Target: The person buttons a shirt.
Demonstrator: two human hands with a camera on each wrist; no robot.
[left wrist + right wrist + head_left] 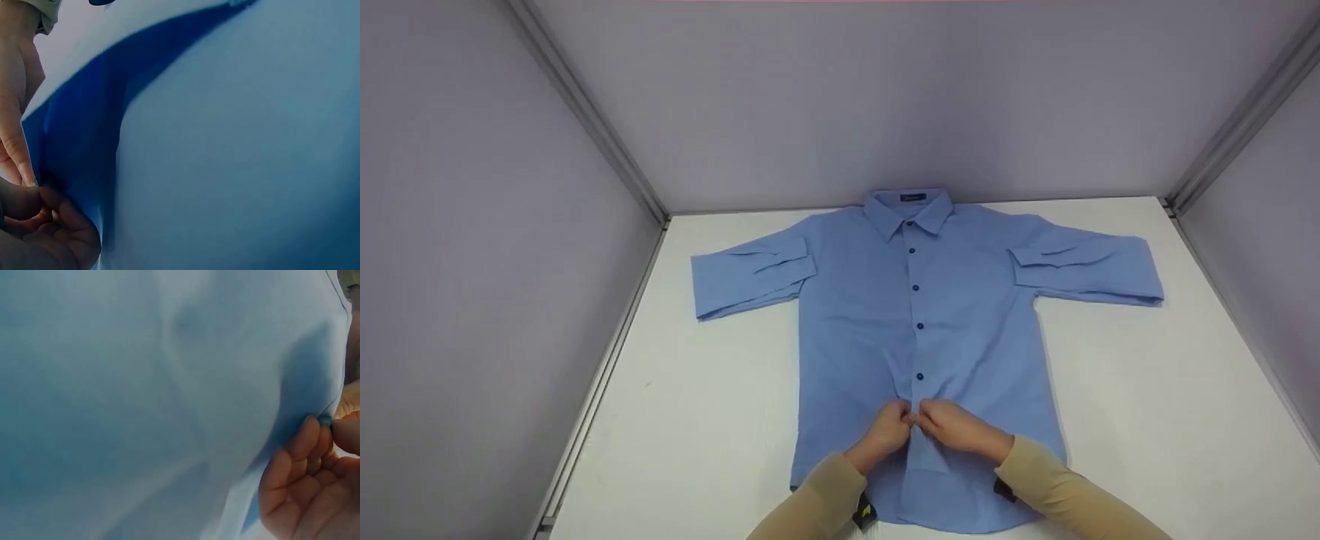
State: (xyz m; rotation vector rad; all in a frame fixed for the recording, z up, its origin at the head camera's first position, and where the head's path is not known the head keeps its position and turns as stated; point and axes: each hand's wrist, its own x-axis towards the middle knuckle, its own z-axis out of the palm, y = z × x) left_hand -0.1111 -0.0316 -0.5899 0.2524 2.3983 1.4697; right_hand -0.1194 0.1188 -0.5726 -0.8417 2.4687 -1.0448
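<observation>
A light blue long-sleeved button-up shirt (855,322) lies front up, its collar at the far side and both sleeves folded back on themselves. Low on the front placket, my left hand (891,427) pinches the fabric edge between thumb and fingers. Right beside it, my right hand (958,426) pinches the other front edge, the fingertips of both nearly meeting. In the right wrist view a small dark button (325,419) shows at the right fingertips. Several dark buttons run up the placket above the hands. The fingers hide whether the edge there is fastened.
The shirt lies on a white table (720,405). Grey panels stand round it: a back wall (810,97), a left wall (472,262) and a right wall (1267,195), with metal rails at the corners. The collar lies close to the back wall.
</observation>
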